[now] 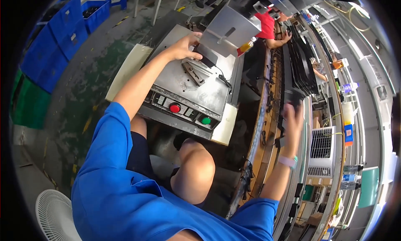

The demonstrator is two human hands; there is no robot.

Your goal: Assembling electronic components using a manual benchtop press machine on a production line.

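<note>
while the left hand (182,48) has thumb and fingers around the near end of a black block (207,57), the right hand (294,119) is up off to the right, well apart from it. left grip: narrowed on the block, firmness can't be read. right: fingers raised and motion-blurred, a dark object (295,97) shows at the fingertips; can't tell whether it's gripped or just behind them. pale wristband (288,160) on that wrist.

block sits at the far part of the metal worktop (167,80), just below the lower edge of a grey metal cover (219,21) with a slot in it. can't tell if cover and block touch. thin black cable (226,81) runs from around the block to the right side of the plate. slanted metal fixture (193,73) lies just nearer the wearer, beside the block. yellow bottle with red (246,46) is right of the cover.

front panel: red button (174,107) left, green button (206,121) right. long brown lane (274,109) runs along the right, black cables (248,170) on it. person in a red shirt (265,25) is at its far end. blue crates (60,36) far left, white fan (56,216) lower left.
</note>
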